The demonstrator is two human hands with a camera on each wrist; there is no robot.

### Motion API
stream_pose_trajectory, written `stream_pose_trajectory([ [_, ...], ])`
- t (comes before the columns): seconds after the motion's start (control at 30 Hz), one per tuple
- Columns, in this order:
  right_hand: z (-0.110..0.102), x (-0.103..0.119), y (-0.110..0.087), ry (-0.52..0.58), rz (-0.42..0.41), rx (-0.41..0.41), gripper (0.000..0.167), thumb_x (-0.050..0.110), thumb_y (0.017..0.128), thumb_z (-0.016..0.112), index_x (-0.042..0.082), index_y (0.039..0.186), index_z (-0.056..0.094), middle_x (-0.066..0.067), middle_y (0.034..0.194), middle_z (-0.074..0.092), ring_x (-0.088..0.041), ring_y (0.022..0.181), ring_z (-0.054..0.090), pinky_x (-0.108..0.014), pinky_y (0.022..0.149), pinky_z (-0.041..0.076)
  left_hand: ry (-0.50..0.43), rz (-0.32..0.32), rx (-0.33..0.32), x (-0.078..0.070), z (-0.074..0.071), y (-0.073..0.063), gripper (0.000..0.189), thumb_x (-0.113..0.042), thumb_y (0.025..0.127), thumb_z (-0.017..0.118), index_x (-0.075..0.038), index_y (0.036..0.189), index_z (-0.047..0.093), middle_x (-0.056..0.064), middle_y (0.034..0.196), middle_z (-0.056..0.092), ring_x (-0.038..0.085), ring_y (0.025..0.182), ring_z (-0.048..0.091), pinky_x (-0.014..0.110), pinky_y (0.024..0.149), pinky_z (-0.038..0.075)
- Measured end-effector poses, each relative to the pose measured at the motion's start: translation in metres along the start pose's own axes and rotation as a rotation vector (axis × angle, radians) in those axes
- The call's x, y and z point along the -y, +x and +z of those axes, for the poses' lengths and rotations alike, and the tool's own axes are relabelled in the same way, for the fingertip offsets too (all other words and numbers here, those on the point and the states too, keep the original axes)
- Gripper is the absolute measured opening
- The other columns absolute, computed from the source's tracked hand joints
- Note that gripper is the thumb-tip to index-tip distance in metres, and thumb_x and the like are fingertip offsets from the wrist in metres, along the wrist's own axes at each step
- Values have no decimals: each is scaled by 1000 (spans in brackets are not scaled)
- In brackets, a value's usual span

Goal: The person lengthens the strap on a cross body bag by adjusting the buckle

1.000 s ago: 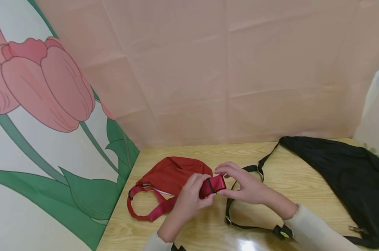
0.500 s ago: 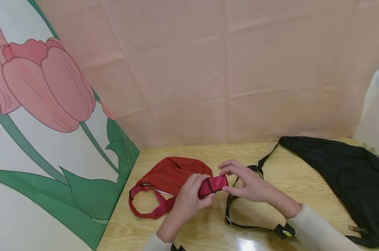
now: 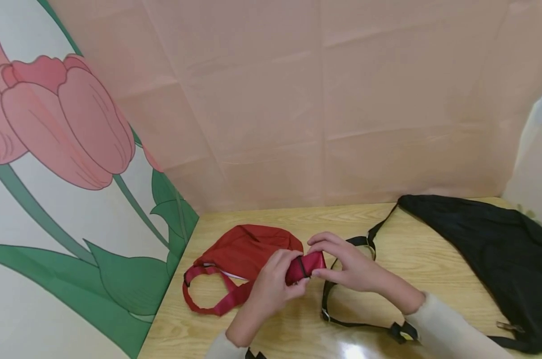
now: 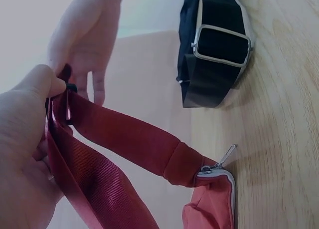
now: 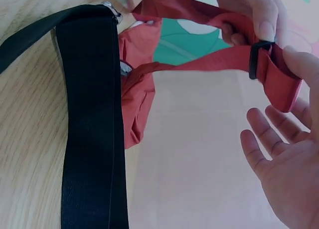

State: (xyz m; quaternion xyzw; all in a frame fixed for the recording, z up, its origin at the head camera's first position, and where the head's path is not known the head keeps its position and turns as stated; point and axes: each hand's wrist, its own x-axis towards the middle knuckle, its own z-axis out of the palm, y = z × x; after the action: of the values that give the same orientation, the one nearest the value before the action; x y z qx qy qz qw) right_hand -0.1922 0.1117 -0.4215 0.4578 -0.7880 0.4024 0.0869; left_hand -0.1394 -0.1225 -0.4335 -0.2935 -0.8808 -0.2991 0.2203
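Note:
A red waist bag [image 3: 246, 247] lies on the table, its red strap [image 3: 315, 263] raised in front of it. My left hand [image 3: 271, 284] grips the strap beside a black slider buckle [image 5: 254, 60], thumb against it in the left wrist view. My right hand [image 3: 353, 264] holds the folded loop end of the strap between thumb and index finger; its other fingers are spread below the loop in the right wrist view. The strap runs back to a silver zipper pull [image 4: 228, 155] at the bag's end. My left fingers partly hide the strap in the head view.
A black bag [image 3: 490, 259] lies at the table's right, its black strap [image 3: 327, 299] looping near my right hand. A metal slider [image 4: 223, 46] sits on that strap. Behind the wooden table [image 3: 293, 334] stands a pinkish covered wall [image 3: 271, 109]; a tulip mural [image 3: 69, 119] is left.
My right hand moved slightly away to the right with the loop end, then came back closer to my left hand. The left hand and both bags have stayed nearly still.

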Motion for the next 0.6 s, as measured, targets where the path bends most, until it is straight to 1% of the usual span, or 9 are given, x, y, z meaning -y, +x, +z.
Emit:
stream_pose_trajectory([
  [0.13, -6, -5, -4, 10, 22, -24, 29, 18, 90, 79, 26, 115, 65, 5, 132, 57, -16, 118, 57, -38, 92, 53, -21, -50, 20, 0, -3, 0, 52, -17, 79, 83, -8, 126, 62, 3, 115, 62, 11, 96, 57, 24, 77, 53],
  [0.23, -8, -6, -6, 24, 37, -20, 28, 17, 91, 78, 26, 114, 65, 5, 132, 56, -16, 118, 57, -38, 92, 52, -36, -58, 32, 0, -4, 0, 51, -17, 80, 82, -9, 127, 61, 3, 115, 62, 10, 95, 57, 25, 77, 53],
  [0.3, -7, -6, -6, 32, 41, -6, 28, 18, 92, 77, 26, 115, 64, 4, 132, 56, -16, 117, 57, -37, 92, 52, -43, -56, 39, 0, -5, 1, 51, -17, 81, 82, -8, 127, 61, 4, 115, 62, 11, 94, 57, 24, 77, 53],
  [0.43, -4, -4, -3, 26, -1, 22, 34, 20, 91, 78, 22, 122, 64, 2, 131, 55, -15, 113, 58, -33, 89, 53, -56, -50, 55, 1, -3, 1, 50, -15, 82, 82, -7, 126, 61, 4, 115, 61, 11, 94, 57, 22, 77, 53],
  [0.5, -2, -2, 0, 6, -41, 24, 36, 20, 90, 79, 19, 123, 64, 3, 127, 57, -13, 110, 57, -30, 87, 53, -57, -43, 61, 2, -2, 1, 49, -14, 82, 82, -6, 126, 61, 5, 115, 61, 12, 94, 57, 21, 77, 53],
  [0.6, 0, -1, 3, -24, -88, 10, 36, 19, 88, 81, 15, 120, 65, 5, 117, 61, -10, 104, 55, -27, 81, 51, -54, -33, 65, 2, -1, 1, 49, -15, 82, 82, -6, 126, 61, 5, 115, 61, 12, 94, 57, 21, 76, 53],
])
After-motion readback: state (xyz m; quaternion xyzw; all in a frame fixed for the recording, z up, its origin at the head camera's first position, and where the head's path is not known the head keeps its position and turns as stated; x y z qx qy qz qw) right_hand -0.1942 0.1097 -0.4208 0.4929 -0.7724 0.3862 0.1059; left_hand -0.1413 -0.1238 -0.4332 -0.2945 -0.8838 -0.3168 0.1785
